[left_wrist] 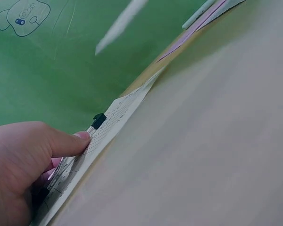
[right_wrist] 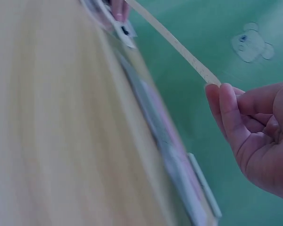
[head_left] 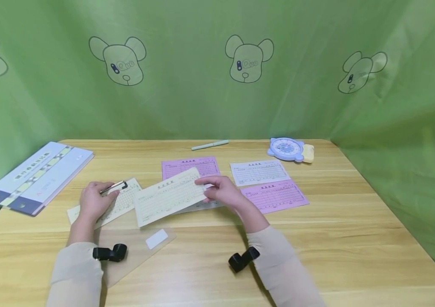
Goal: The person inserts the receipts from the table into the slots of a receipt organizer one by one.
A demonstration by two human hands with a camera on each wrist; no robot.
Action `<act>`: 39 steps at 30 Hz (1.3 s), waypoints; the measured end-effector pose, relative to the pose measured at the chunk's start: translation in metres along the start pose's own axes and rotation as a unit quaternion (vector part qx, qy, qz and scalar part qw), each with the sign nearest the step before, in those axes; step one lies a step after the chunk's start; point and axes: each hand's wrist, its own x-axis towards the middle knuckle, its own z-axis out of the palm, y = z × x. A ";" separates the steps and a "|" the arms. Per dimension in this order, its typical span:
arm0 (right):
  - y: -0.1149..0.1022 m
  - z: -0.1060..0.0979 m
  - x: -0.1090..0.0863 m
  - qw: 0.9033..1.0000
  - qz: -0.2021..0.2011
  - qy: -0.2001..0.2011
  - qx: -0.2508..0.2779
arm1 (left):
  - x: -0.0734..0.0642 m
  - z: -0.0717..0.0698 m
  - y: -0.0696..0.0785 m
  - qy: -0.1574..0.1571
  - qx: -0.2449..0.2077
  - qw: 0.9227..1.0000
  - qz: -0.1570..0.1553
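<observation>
My left hand [head_left: 96, 200] lies over the top of a translucent clipboard [head_left: 129, 256], its thumb and fingers around the metal clip [head_left: 113, 186] with black corner tips. Beneath that hand a cream printed form [head_left: 127, 200] lies on the board; the left wrist view shows the thumb [left_wrist: 70, 143] across clip and paper. My right hand [head_left: 223, 192] pinches a second cream form [head_left: 169, 196] by its right edge, thumb against fingertips. That sheet is raised and tilted, overlapping a pink form [head_left: 190, 165] and a pale form [head_left: 202, 206] behind it.
Right of my right hand lie a pale blue form [head_left: 259, 172] and a pink form [head_left: 275, 196]. A pale green pen [head_left: 209, 145] and a blue toy-like clock [head_left: 286, 149] are at the back. A blue-white folder [head_left: 37, 177] occupies the left edge.
</observation>
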 end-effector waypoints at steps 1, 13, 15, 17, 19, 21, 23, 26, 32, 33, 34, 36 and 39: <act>0.001 0.005 0.003 1.000 0.004 -0.004 0.001 | 0.000 0.000 0.001 -0.001 -0.001 1.000 0.000; 0.007 0.050 0.029 0.998 0.052 -0.023 -0.001 | 0.002 -0.001 0.003 0.002 0.009 1.000 0.003; -0.001 0.057 0.027 0.998 0.054 -0.025 -0.005 | 0.002 -0.001 0.003 0.001 0.010 1.000 -0.001; -0.003 0.064 0.030 0.998 0.059 -0.023 -0.005 | 0.003 0.000 0.002 0.000 0.012 1.000 -0.003; -0.005 0.072 0.033 0.998 0.067 -0.018 -0.003 | 0.003 0.000 0.002 0.000 0.014 1.000 -0.004; -0.003 0.079 0.038 0.997 0.071 -0.017 -0.004 | 0.003 0.000 0.002 0.000 0.016 1.000 -0.004; -0.001 0.086 0.043 0.997 0.072 -0.018 -0.005 | 0.002 -0.001 0.002 0.000 0.021 1.000 -0.001; -0.003 0.096 0.047 0.997 0.069 -0.019 -0.003 | 0.002 -0.002 0.003 0.002 0.029 1.000 0.001; -0.004 0.115 0.054 0.996 0.078 0.002 0.041 | 0.002 -0.001 0.004 0.004 0.040 0.999 0.004; -0.003 0.117 0.055 0.995 0.083 0.005 0.051 | 0.002 -0.001 0.004 0.005 0.041 0.999 0.004; -0.002 0.120 0.056 0.995 0.085 0.007 0.055 | 0.002 -0.001 0.005 0.005 0.042 0.999 0.003; -0.001 0.124 0.058 0.994 0.089 0.012 0.059 | 0.002 -0.001 0.005 0.006 0.045 0.999 0.002; 0.000 0.128 0.060 0.993 0.096 0.020 0.064 | 0.002 -0.001 0.006 0.005 0.047 0.999 -0.001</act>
